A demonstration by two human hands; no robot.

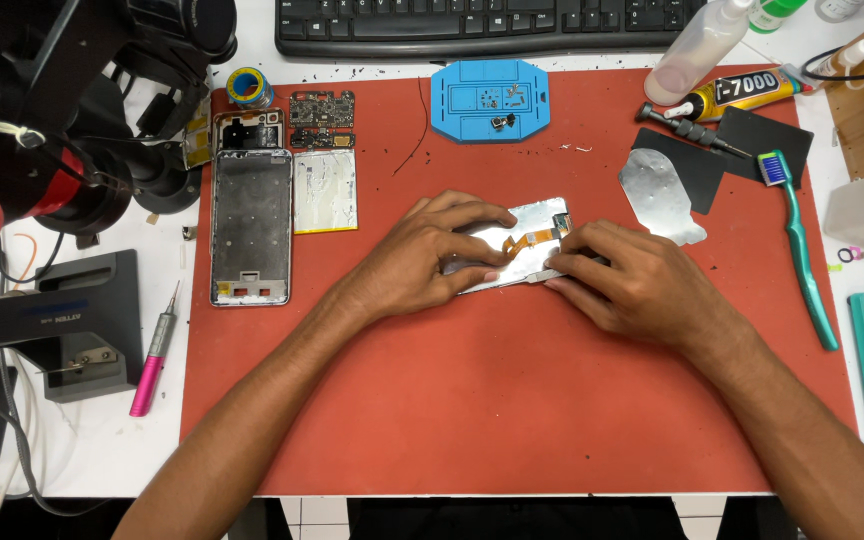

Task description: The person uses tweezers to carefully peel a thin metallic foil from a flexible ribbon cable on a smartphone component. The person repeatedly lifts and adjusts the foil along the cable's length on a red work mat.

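**One panel, two hands**

Pinned mid-mat [472, 400]: one silver panel [524, 222] with one orange flex [532, 240], left hand [432, 262] and right hand [624, 282] both pressed on it, fingers curled. Beyond: one phone frame [251, 225], one blue tray [489, 98], one toothbrush [800, 245], one pink screwdriver [152, 358].

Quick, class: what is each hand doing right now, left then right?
Left hand: fingers curled, pressing down on the phone screen panel.
Right hand: pinching a thin metal tool against the panel's edge.
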